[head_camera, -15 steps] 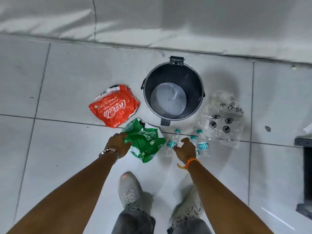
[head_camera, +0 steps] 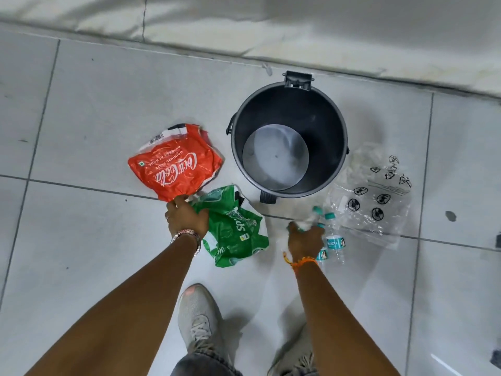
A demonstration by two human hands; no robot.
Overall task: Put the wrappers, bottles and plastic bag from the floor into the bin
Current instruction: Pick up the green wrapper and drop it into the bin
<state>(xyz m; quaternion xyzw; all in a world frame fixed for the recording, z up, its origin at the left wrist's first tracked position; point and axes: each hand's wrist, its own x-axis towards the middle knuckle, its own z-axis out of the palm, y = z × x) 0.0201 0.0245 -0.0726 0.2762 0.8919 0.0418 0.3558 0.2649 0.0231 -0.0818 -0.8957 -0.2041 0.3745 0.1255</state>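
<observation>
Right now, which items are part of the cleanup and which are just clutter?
Job:
- red wrapper
- green wrapper
- bottles
- clear plastic bag
- bin

Just there:
- dark object at right edge
- floor mark

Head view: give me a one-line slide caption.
Left hand on green wrapper, right hand gripping a water bottle, beside the empty bin.

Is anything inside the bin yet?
Nothing visible inside the bin: its dark walls and pale grey bottom show bare. The red wrapper, green wrapper, bottles and clear plastic bag all remain outside on the floor.
</observation>
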